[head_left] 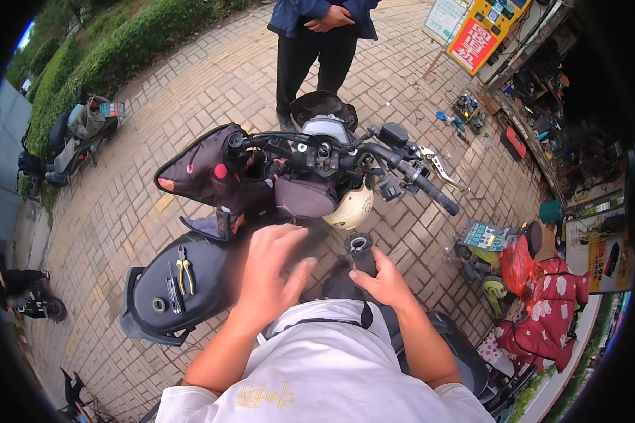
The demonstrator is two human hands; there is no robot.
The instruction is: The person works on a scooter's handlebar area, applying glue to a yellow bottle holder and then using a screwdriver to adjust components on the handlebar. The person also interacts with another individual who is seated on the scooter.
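Upright in my right hand (388, 280) is a black ribbed handlebar grip (361, 255), its round open end facing up. My left hand (269, 264) hovers beside it, fingers apart and slightly blurred, holding nothing. In front of me stand the motorbike's handlebars (324, 151), with a dark padded hand cover (194, 169) over the left end. The right end carries a black grip (437, 197) and a silver brake lever (441, 168). On the black seat (215, 271) to my left lie yellow-handled pliers (184, 271), a metal folding tool (174, 296) and a small ring (159, 305).
A person (321, 42) stands beyond the handlebars, hands clasped. A cream helmet (353, 209) sits below the bars. At right are a scooter with a red patterned cover (550, 310) and a cluttered shop front (543, 106). A parked scooter (77, 141) stands far left by a hedge.
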